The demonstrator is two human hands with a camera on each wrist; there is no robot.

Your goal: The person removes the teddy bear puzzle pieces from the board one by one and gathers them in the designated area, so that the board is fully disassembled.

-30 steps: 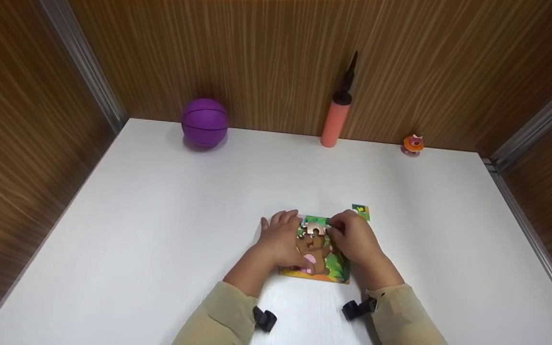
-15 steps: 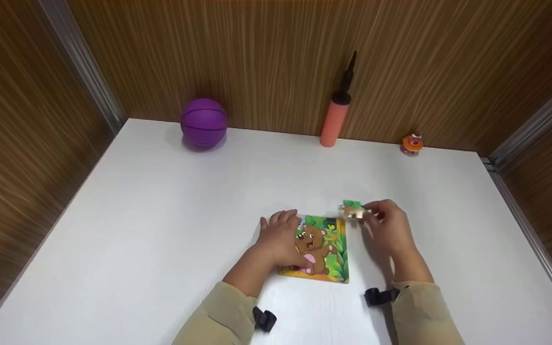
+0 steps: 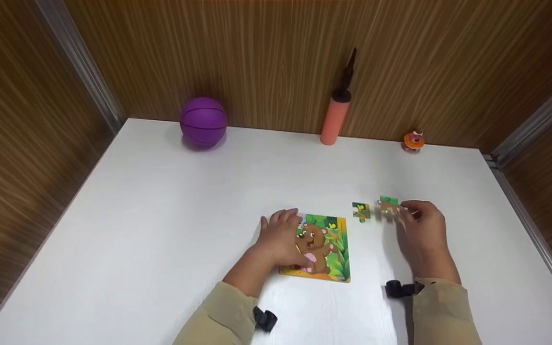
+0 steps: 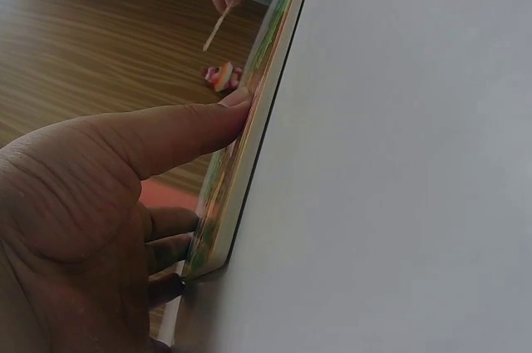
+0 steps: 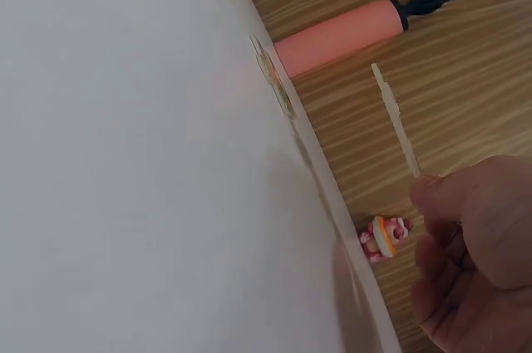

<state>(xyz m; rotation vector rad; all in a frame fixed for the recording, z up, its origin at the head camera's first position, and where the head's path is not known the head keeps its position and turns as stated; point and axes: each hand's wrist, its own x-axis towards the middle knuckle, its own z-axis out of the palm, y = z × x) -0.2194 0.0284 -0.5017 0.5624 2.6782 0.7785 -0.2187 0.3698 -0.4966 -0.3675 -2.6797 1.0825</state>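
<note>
A square bear picture puzzle (image 3: 326, 254) lies flat on the table. My left hand (image 3: 278, 242) rests over its left side, with the thumb lying straight across the lower part and the other fingers spread near the upper left corner. In the left wrist view, the thumb (image 4: 187, 133) presses on the puzzle (image 4: 249, 129), seen edge-on. My right hand (image 3: 424, 227) pinches a green and brown puzzle piece (image 3: 389, 205) by its right edge, raised above the table. The piece (image 5: 395, 116) appears as a thin edge in the right wrist view. Left of it lies a loose puzzle piece (image 3: 361, 211).
A purple ball (image 3: 203, 122) sits at the back left of the white table (image 3: 161, 215). Along the back edge stand a pink pump (image 3: 335, 120) with a black nozzle and a small toy figure (image 3: 413, 141). Wooden panels (image 3: 257, 62) enclose the table.
My right hand has carried the pinched puzzle piece from over the puzzle's top right to beyond the loose piece. The puzzle's upper right is now uncovered. My left hand stays in place.
</note>
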